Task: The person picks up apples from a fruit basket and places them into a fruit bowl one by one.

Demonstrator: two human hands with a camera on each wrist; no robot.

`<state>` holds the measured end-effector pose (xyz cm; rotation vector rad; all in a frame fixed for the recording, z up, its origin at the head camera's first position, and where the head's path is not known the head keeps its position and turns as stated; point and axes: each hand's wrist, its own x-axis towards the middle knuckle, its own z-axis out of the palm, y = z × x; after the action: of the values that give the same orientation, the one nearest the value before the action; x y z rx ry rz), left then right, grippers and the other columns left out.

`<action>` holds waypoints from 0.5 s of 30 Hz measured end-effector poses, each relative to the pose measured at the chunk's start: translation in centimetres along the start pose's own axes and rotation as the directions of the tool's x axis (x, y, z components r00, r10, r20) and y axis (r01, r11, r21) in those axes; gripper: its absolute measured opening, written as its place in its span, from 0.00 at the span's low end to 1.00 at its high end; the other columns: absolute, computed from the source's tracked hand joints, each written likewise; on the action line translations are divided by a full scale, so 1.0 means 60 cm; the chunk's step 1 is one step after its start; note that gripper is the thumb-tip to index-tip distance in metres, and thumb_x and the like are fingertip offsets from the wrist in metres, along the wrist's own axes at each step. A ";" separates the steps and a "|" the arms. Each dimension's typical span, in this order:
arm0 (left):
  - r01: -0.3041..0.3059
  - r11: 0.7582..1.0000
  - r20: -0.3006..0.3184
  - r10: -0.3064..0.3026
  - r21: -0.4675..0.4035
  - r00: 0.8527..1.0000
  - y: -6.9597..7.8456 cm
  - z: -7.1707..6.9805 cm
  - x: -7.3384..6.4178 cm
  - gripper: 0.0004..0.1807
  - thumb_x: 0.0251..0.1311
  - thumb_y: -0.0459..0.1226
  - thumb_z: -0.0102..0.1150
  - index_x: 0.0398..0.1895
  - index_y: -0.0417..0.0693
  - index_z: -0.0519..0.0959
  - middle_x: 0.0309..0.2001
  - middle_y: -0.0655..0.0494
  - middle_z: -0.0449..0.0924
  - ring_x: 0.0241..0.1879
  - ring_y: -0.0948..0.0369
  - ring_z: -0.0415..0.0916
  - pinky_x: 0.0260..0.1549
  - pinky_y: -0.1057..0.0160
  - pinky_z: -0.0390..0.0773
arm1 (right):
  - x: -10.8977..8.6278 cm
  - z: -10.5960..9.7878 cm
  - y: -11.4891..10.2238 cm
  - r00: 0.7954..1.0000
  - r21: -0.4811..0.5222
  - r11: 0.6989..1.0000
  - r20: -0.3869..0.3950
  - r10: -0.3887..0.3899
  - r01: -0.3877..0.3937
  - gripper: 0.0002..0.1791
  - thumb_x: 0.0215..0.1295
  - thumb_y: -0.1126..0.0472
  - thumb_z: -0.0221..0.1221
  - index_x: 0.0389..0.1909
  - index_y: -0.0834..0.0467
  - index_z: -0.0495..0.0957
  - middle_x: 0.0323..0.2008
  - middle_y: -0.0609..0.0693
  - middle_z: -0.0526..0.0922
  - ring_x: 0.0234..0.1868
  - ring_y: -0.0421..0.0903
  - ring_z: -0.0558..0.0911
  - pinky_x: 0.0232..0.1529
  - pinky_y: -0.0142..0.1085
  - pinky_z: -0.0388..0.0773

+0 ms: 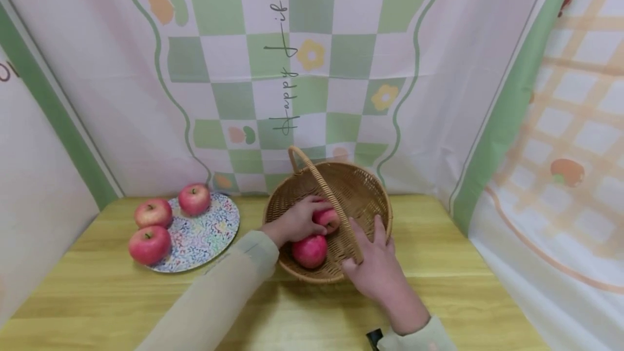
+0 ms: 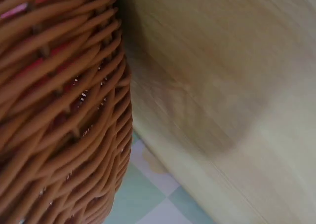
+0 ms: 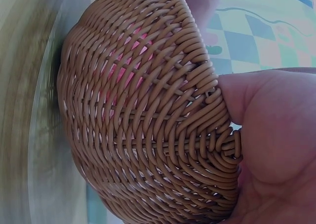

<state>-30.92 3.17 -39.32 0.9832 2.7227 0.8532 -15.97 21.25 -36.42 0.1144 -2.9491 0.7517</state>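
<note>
A round woven basket (image 1: 370, 188) with an arched handle (image 1: 322, 180) stands at the table's back. Inside it, my left hand (image 1: 304, 221) holds a pinkish-red apple (image 1: 330, 222). Another, deeper red apple (image 1: 310, 252) lies just below that hand. My right hand (image 1: 377, 267) rests on the basket's near right rim, fingers spread and mostly straight, with the thumb by the handle's base. The right wrist view has that thumb (image 3: 237, 98) against the rim. Only the basket's woven side (image 2: 64, 110) shows in the left wrist view; the left hand is out of that frame.
A round speckled plate (image 1: 207, 237) lies left of the basket. Three apples sit along its left and back edge, one of them at the front left (image 1: 150, 245). A patterned cloth (image 1: 312, 96) hangs right behind the wooden table (image 1: 424, 232).
</note>
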 end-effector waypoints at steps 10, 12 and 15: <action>-0.002 1.000 -0.036 0.001 -0.019 0.999 0.006 0.004 -0.002 0.33 0.60 0.41 0.71 0.69 0.54 0.74 0.68 0.44 0.64 0.66 0.50 0.63 0.63 0.54 0.67 | 0.002 -0.002 0.001 1.000 0.009 1.000 0.009 0.007 -0.007 0.47 0.58 0.57 0.60 0.79 0.49 0.52 0.75 0.71 0.33 0.66 0.84 0.48 0.54 0.71 0.67; -0.009 1.000 -0.047 0.009 -0.007 0.999 0.005 0.006 -0.002 0.33 0.60 0.43 0.71 0.69 0.53 0.74 0.68 0.44 0.64 0.66 0.50 0.63 0.63 0.54 0.68 | 0.002 -0.002 0.001 1.000 0.007 1.000 0.011 0.005 -0.005 0.47 0.58 0.57 0.60 0.79 0.49 0.52 0.75 0.70 0.33 0.66 0.84 0.48 0.53 0.72 0.67; -0.014 1.000 -0.056 0.014 -0.002 0.998 0.003 0.008 -0.001 0.33 0.60 0.44 0.70 0.69 0.52 0.73 0.68 0.43 0.63 0.67 0.50 0.63 0.63 0.54 0.67 | 0.003 -0.003 0.001 1.000 0.008 1.000 0.010 0.002 -0.002 0.47 0.58 0.57 0.60 0.79 0.48 0.52 0.75 0.70 0.33 0.66 0.84 0.49 0.52 0.72 0.68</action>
<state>-30.62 3.46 -39.65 0.9945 2.7632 0.8993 -16.11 21.35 -36.29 0.1162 -2.9569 0.7650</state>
